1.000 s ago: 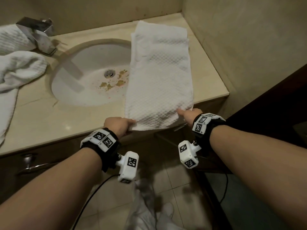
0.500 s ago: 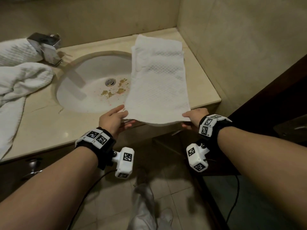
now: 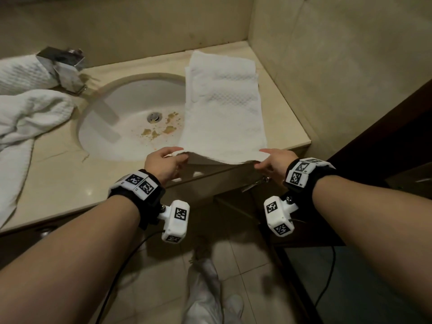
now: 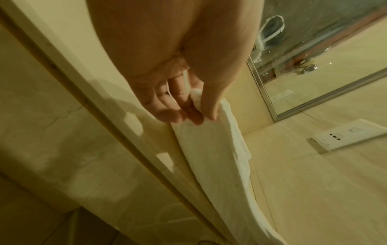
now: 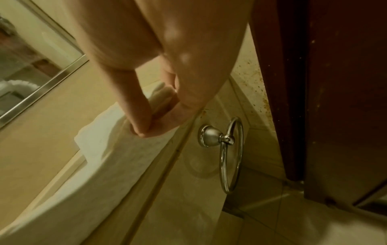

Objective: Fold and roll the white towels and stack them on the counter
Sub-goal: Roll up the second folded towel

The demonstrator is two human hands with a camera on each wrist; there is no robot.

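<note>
Pinched at its two near corners by the left hand [image 3: 163,165] and right hand [image 3: 274,163], the towel [image 3: 224,108] at frame centre is lifted off the counter [image 3: 58,178], seemingly so rolling can be started.

Loose towel [image 3: 25,127] cut off at left edge; faucet [image 3: 64,69] hides part of rolled towel [image 3: 22,76].

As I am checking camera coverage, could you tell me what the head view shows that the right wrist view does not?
Only the head view shows the sink, the faucet, the loose towels left of the basin and the left hand. Only the right wrist view shows the chrome towel ring on the wall and the mirror frame. Both show the right hand pinching the near corner of the folded white towel, lifted off the counter.
</note>
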